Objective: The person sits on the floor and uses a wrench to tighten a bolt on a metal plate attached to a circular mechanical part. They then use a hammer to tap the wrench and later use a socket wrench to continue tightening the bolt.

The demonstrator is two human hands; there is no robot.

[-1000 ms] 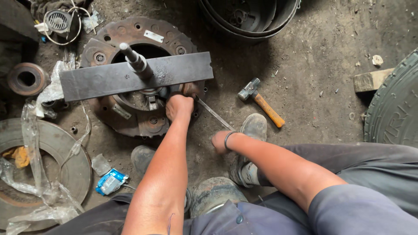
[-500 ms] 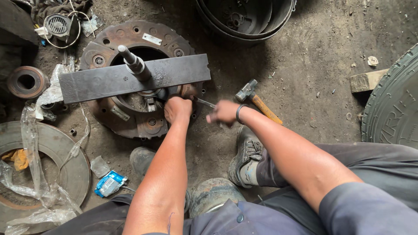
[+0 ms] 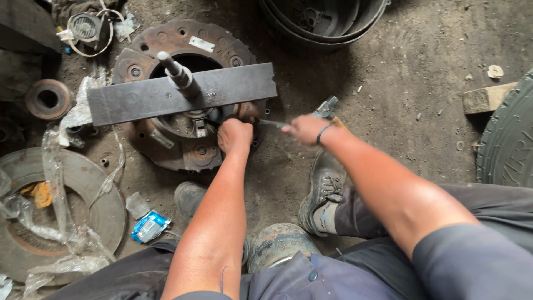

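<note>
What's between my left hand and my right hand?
In the head view, a thin metal tool handle spans the gap from the right hand to the left hand, over dirt floor.

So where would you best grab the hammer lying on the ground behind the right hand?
Judging by its pose, take the hammer by its orange handle, reaching from the person's right side. The metal head points up toward the tubs; most of the handle is hidden behind the right hand.

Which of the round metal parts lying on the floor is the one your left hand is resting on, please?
The rusty clutch plate under the flat steel bar; left hand rests on its rim, unlike the plastic-draped disc.
</note>
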